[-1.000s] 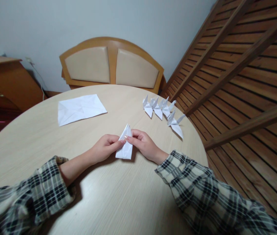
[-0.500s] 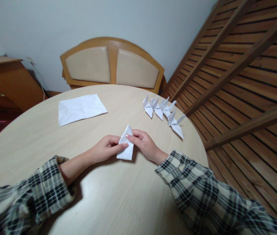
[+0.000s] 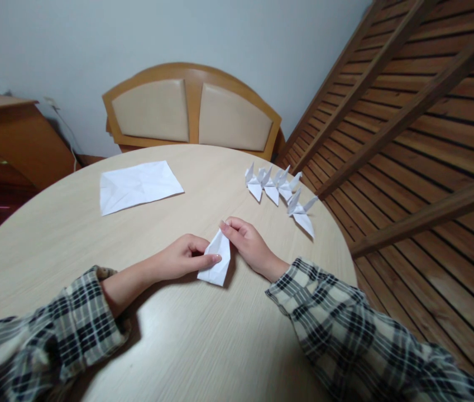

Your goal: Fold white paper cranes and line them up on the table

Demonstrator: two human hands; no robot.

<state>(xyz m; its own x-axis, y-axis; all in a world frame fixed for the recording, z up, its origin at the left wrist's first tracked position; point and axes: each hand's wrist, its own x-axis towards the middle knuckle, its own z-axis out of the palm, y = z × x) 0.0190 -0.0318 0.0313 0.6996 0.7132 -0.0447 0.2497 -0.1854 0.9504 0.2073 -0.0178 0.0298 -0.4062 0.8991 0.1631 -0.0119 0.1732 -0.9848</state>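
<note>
Between my two hands is a small piece of folded white paper (image 3: 217, 267), its pointed end tilted up and away from me. My left hand (image 3: 184, 257) grips its left side, thumb lying across the front and fingers hidden behind. At the upper tip, my right hand (image 3: 250, 245) pinches the paper between thumb and fingers. Several white paper cranes (image 3: 271, 192) stand in a row beyond my right hand, with one crane (image 3: 301, 214) nearer to me. A flat, creased sheet of white paper (image 3: 140, 187) lies beyond my left hand.
The round pale wooden table (image 3: 170, 346) carries everything. Behind its far edge stands a wooden headboard (image 3: 194, 106) with beige panels. A slatted wooden structure (image 3: 421, 139) rises at the right, and a brown cabinet (image 3: 19, 139) stands at the left.
My right thumb has moved from the middle of the folded paper up to its tip. The paper has turned slightly, its lower edge now nearer to me.
</note>
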